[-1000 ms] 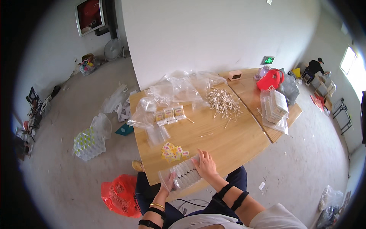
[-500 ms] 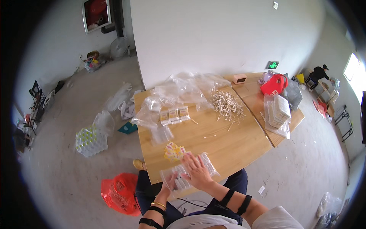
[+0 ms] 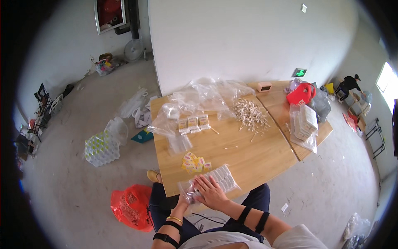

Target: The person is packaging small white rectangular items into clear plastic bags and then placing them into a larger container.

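Note:
At the near edge of the wooden table lies a clear plastic bag (image 3: 227,177) with rows of small white packs inside. My right hand (image 3: 210,192) rests flat across the bag's left part, fingers stretched out. Beside it, my left hand (image 3: 183,200) grips the bag's left end; the film and my other hand partly hide its fingers. Just beyond the bag is a loose cluster of yellow and white printed cards (image 3: 195,162). Three small packs with yellow labels (image 3: 193,123) stand farther back, a stray cotton swab by them.
Loose cotton swabs (image 3: 250,115) are heaped at the far right of the table (image 3: 248,155). Crumpled clear bags (image 3: 199,98) cover its back edge. A red bag (image 3: 301,93) and wrapped white packs (image 3: 304,122) sit rightward. On the floor is a red plastic bag (image 3: 132,207). A person works far right.
My right hand has slid left along the bag, uncovering more white packs. My left hand stays at the bag's left end. The whole view has shifted slightly.

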Action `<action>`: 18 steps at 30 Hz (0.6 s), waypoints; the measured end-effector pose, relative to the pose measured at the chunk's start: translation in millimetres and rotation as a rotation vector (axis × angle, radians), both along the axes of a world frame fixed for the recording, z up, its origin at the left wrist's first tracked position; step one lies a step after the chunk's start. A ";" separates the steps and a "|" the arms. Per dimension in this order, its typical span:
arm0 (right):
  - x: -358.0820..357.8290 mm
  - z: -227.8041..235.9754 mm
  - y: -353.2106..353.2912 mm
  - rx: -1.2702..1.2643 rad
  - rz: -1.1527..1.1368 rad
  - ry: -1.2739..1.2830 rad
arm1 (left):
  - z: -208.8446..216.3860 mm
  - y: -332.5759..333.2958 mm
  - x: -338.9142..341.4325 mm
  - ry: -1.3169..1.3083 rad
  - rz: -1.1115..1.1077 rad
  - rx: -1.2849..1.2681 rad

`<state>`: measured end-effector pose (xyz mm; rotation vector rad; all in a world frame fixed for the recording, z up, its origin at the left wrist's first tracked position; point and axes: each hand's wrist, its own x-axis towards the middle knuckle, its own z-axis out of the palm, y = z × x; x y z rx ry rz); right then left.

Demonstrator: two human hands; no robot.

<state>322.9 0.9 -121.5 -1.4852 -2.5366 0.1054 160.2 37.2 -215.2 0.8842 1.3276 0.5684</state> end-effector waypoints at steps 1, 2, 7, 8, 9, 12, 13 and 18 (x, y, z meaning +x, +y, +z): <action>4.3 -1.6 2.9 0.004 -0.005 -0.003 | 7.7 -0.1 2.7 0.024 -0.040 0.029; 3.9 -2.4 5.7 -0.010 -0.019 0.082 | 11.7 0.0 -0.3 0.054 -0.075 0.059; 60.6 -16.4 32.5 0.025 -0.469 0.466 | 27.5 -2.4 -2.6 0.166 -0.168 -0.026; 77.9 -30.4 35.8 0.019 -0.616 0.531 | 33.7 -2.3 2.8 0.181 -0.108 -0.078; 87.7 -44.0 37.2 0.022 -0.611 0.536 | 29.2 -3.0 1.6 0.185 -0.104 -0.073; 95.2 -61.8 34.7 -0.228 -0.600 0.667 | 24.0 -5.0 2.4 0.192 -0.043 0.093; 93.3 -64.3 33.8 -0.243 -0.638 0.704 | 27.1 -4.9 3.3 0.199 -0.054 0.108; 77.6 -67.3 34.0 -0.438 -0.713 0.996 | 41.8 6.1 -15.1 0.383 -0.066 0.258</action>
